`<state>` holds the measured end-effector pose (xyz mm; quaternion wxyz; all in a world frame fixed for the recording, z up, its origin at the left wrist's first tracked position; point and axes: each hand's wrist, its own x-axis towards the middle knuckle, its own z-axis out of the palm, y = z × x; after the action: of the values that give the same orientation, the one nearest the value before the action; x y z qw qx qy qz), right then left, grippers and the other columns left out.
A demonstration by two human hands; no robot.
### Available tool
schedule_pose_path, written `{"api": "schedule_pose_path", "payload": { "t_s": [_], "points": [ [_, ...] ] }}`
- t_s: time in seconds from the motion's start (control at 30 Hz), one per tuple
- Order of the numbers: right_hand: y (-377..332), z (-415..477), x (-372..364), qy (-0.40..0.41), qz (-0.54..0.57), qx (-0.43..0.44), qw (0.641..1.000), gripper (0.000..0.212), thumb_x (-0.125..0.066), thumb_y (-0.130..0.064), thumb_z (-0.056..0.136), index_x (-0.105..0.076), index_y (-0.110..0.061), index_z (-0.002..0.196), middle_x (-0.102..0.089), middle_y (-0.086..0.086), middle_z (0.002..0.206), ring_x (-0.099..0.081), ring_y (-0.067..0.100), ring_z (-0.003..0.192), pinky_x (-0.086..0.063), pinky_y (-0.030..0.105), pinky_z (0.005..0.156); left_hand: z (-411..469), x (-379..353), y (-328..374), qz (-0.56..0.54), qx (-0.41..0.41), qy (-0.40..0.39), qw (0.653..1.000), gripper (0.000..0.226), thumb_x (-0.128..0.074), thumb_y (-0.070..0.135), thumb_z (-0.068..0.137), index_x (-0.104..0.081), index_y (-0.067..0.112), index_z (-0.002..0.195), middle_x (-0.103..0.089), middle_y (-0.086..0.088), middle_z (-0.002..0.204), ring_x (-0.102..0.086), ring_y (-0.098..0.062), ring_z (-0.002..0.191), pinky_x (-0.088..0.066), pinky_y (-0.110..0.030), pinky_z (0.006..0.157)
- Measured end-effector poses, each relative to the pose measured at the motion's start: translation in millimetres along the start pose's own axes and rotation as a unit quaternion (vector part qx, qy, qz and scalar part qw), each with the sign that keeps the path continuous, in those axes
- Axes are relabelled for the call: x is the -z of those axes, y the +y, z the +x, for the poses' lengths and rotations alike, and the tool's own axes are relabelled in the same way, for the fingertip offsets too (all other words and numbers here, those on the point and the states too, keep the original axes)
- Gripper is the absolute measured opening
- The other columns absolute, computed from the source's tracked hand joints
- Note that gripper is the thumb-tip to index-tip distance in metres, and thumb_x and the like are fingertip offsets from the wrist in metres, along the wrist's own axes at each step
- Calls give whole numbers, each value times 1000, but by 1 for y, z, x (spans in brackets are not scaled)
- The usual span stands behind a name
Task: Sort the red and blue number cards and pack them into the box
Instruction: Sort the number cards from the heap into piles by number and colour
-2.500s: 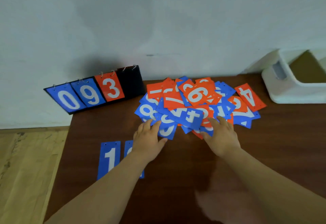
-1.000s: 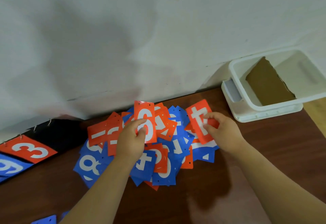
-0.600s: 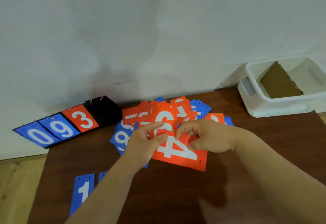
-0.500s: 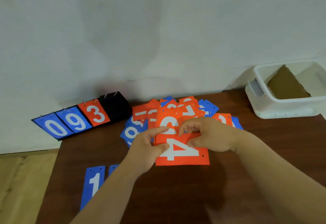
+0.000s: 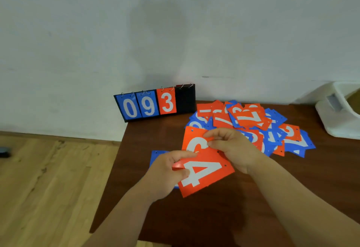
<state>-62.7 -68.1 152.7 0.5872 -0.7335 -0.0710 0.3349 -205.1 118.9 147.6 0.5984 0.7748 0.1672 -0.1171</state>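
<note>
Brown table [image 5: 243,217]. Beyond both grips: red-and-blue card pile [image 5: 249,118]. Beyond left grip: flip scoreboard [image 5: 153,103]. Far right of right grip: white box [image 5: 335,122]. Left grip [image 5: 167,172] pinches red 4 card [image 5: 206,172] by its edge. Right grip [image 5: 233,149] pinches second red card [image 5: 192,139], just behind.

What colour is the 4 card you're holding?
Red-orange with a white numeral; the left hand grips that flat rectangular card. Head view shows it best.

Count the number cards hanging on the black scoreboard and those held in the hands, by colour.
Blue, on the scoreboard: 2 (0 card, 9 card)
Red, on the scoreboard: 1 (3 card)
Red, in the hands: 2 (4 card in the left hand, 6 card in the right hand)
Total: 5
</note>
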Motion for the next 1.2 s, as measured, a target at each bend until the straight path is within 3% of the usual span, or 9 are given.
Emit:
{"api": "schedule_pose_path", "payload": {
  "t_s": [0.07,0.17,0.27,0.4,0.6,0.77,0.93,1.1,1.2],
  "points": [
    [2,2,-22,47,-33,6,998,22,-68,-11,95,-78,-31,98,-76,5,93,-74,24,87,-62,40,81,-12,14,-16,21,1,40,999,40,-70,12,94,-72,49,110,-65,17,125,-68,-6,105,-60,-24,83],
    [7,8,-40,142,31,8,989,19,-68,-11,94,-76,-27,102,-73,15,104,-72,34,96,-62,49,86,-25,31,-41,28,19,130,991,30,-68,14,96,-73,42,104,-65,19,117,-67,-7,101,-60,-27,85],
    [7,6,-42,241,43,26,969,23,-71,-10,91,-70,-27,108,-72,5,113,-71,24,97,-62,47,84,-32,46,-65,-74,46,253,964,28,-67,10,96,-75,37,99,-70,14,113,-68,-7,98,-61,-34,84],
    [20,-10,-43,269,-9,5,963,37,-72,-11,92,-62,-30,122,-61,1,131,-63,25,115,-60,48,92,-42,55,-82,-127,72,315,938,26,-64,18,100,-69,35,119,-65,12,113,-67,-10,100,-60,-27,75],
    [45,-42,-39,269,-36,-14,962,39,-66,-9,96,-61,-33,127,-60,1,133,-63,26,115,-59,46,92,-39,41,-95,-111,67,268,955,39,-67,12,96,-67,32,130,-69,5,125,-68,-13,107,-61,-38,91],
    [60,-64,-23,270,-47,-38,961,31,-66,-14,97,-61,-36,117,-61,-4,123,-64,22,108,-60,43,89,-38,17,-92,-84,71,203,973,42,-69,16,97,-63,34,135,-65,8,126,-68,-12,106,-62,-34,87],
    [76,-80,0,262,-69,-67,960,34,-67,-19,97,-62,-33,127,-61,-1,127,-65,24,109,-62,42,86,-39,-14,-88,-82,62,164,981,41,-71,9,93,-68,29,128,-68,6,120,-71,-11,100,-62,-32,87],
    [100,-96,41,262,-94,-87,957,36,-66,-19,98,-60,-30,132,-59,2,135,-61,21,108,-59,38,84,-30,-60,-83,-9,72,126,989,38,-68,16,97,-66,27,134,-65,5,126,-68,-12,105,-56,-12,68],
    [118,-107,73,251,-104,-110,956,38,-66,-20,98,-59,-29,134,-59,1,134,-58,20,107,-59,39,85,-22,-96,-79,10,91,101,991,38,-68,18,98,-66,31,134,-62,7,128,-65,-13,112,-61,-23,81]
  ]
}}
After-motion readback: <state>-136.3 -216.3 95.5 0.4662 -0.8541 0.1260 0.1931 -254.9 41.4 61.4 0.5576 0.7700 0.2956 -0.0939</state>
